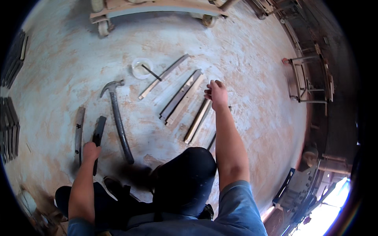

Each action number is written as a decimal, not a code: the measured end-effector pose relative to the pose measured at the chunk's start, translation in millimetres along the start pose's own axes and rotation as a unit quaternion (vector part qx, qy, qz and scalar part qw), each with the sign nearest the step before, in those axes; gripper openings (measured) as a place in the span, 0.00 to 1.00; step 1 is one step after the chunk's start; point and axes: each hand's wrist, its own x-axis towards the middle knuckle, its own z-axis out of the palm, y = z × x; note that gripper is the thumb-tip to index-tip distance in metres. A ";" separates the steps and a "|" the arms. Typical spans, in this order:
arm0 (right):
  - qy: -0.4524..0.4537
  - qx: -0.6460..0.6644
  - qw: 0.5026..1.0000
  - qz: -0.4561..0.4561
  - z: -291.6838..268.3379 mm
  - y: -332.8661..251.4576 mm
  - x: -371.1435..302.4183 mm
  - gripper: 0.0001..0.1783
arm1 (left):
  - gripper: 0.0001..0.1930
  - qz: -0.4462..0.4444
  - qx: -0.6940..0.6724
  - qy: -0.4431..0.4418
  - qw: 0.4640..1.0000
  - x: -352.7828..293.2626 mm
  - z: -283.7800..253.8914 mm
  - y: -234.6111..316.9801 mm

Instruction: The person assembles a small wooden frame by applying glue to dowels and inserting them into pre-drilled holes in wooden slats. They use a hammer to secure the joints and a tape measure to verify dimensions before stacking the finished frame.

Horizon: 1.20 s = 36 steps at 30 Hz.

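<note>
My left hand (91,151) is closed around a dark wooden strip (99,129) at the lower left. Left of it, a second curved strip (79,128) lies on the floor. My right hand (217,93) is over the floor at the far end of a pair of wooden strips (197,121); its fingers are loosely bent and apart, with nothing visible in them. Another pair of strips (183,96), one dark and one pale, lies just to its left. Between my hands rests a claw hammer (117,118), its head pointing away from me.
A clear plastic tub (141,68) has a dark stick (152,73) leaning out of it, beside a single strip (167,74). Dark strips are stacked (10,126) along the left. A wheeled wooden cart (157,11) stands at the far side. Metal frames (311,78) line the right.
</note>
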 end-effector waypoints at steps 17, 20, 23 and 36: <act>0.133 -0.394 0.874 0.251 -152.8 253.8 -146.4 0.34 | 0.23 0.135 -0.321 0.023 0.937 -31.9 -149.0 41.8; 0.139 -0.455 0.853 0.215 -146.2 258.6 -138.9 0.29 | 0.24 0.155 -0.401 0.006 0.903 -37.1 -159.0 40.5; 0.155 -0.148 0.950 0.228 -164.1 270.7 -140.3 0.20 | 0.25 0.163 -0.424 0.003 0.891 -50.2 -163.1 48.9; -0.175 0.108 0.972 0.111 -112.6 15.1 -186.3 0.20 | 0.19 0.233 -0.575 -0.059 0.782 -80.2 -175.9 121.7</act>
